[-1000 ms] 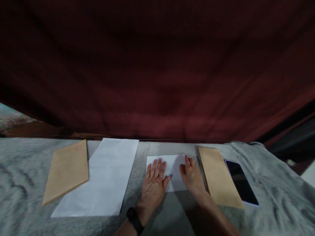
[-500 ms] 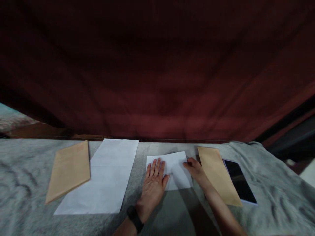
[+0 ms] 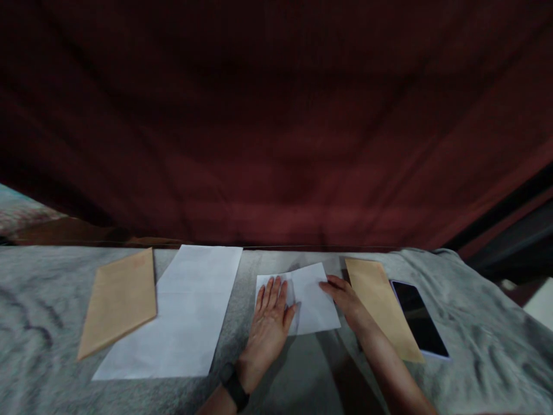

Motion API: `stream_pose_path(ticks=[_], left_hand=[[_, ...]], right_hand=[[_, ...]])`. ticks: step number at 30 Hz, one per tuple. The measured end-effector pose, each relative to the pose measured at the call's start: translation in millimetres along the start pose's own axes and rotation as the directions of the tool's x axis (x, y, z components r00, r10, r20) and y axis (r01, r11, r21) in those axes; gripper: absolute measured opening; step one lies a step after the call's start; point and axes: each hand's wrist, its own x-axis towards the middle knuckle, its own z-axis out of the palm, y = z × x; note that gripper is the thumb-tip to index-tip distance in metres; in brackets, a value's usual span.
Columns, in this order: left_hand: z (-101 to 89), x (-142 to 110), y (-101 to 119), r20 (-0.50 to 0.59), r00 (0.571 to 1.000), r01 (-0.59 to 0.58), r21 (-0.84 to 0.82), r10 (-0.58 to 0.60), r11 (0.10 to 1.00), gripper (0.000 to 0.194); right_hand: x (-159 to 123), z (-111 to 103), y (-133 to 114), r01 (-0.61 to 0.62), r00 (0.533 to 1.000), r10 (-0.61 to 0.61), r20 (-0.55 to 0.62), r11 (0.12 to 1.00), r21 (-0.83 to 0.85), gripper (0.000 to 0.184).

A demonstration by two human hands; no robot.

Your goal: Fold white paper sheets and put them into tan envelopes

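A smaller white sheet of paper [image 3: 310, 302] lies in front of me, creased down its middle with the right half tilted up. My left hand [image 3: 272, 314], a black band on its wrist, presses flat on the left half with fingers stretched out. At the right edge, my right hand [image 3: 341, 293] pinches the paper between thumb and fingers; the thumb is partly hidden. Just right of that hand lies a brown envelope [image 3: 382, 305]. Left of my left hand is a larger white sheet [image 3: 185, 323] with a faint crosswise crease.
Another brown envelope [image 3: 121, 294] overlaps the large sheet's left side. A dark-screened phone [image 3: 420, 317] rests beside the right envelope, touching or nearly touching it. Grey cloth [image 3: 479, 323] covers the surface, wrinkled at the right. A dark red curtain [image 3: 276, 173] hangs behind.
The right half of the small paper has risen along the crease, its right edge lifted by my right hand. My left hand stays flat in place.
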Motion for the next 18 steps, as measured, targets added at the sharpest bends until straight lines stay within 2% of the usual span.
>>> stream_pose_path(ticks=[3,6,8,10,12,14,16,18], left_hand=[[-11.4,7.0,-3.0,-0.044,0.998,0.041,-0.092,-0.045,0.995,0.056],[-24.4,15.3,-7.4,-0.107,0.987,0.089,-0.233,-0.117,0.968,0.056],[-30.4,20.0,-11.0,-0.145,0.964,0.155,-0.368,-0.221,0.917,0.059],[-33.3,22.8,-14.2,-0.111,0.925,0.252,-0.538,-0.364,0.805,0.065],[-34.4,23.6,-15.2,0.024,0.869,0.360,-0.714,-0.493,0.600,0.069],[-35.5,22.9,-12.5,0.215,0.791,0.442,-0.848,-0.573,0.292,0.069],[-37.9,21.8,-6.2,0.417,0.713,0.469,-0.881,-0.563,-0.059,0.063],[-41.9,21.4,2.2,0.600,0.671,0.484,-0.800,-0.436,-0.355,0.051]], right_hand=[[-0.4,4.4,-14.6,-0.066,0.998,0.065,0.019,0.997,0.046,0.046],[0.5,6.9,-27.5,0.005,0.999,-0.001,-0.038,0.992,0.123,0.044],[-0.2,7.8,-33.1,0.044,0.998,-0.031,-0.062,0.974,0.224,0.042],[-1.5,9.3,-35.3,0.044,0.998,-0.029,-0.050,0.943,0.331,0.040],[-3.0,11.9,-34.2,0.013,1.000,-0.006,-0.018,0.910,0.414,0.039],[-4.6,15.8,-31.2,-0.018,1.000,0.016,0.009,0.886,0.464,0.038],[-6.6,20.7,-28.0,-0.017,1.000,0.004,0.028,0.878,0.478,0.036],[-9.4,26.0,-26.2,0.013,0.998,-0.043,0.055,0.890,0.455,0.032]])
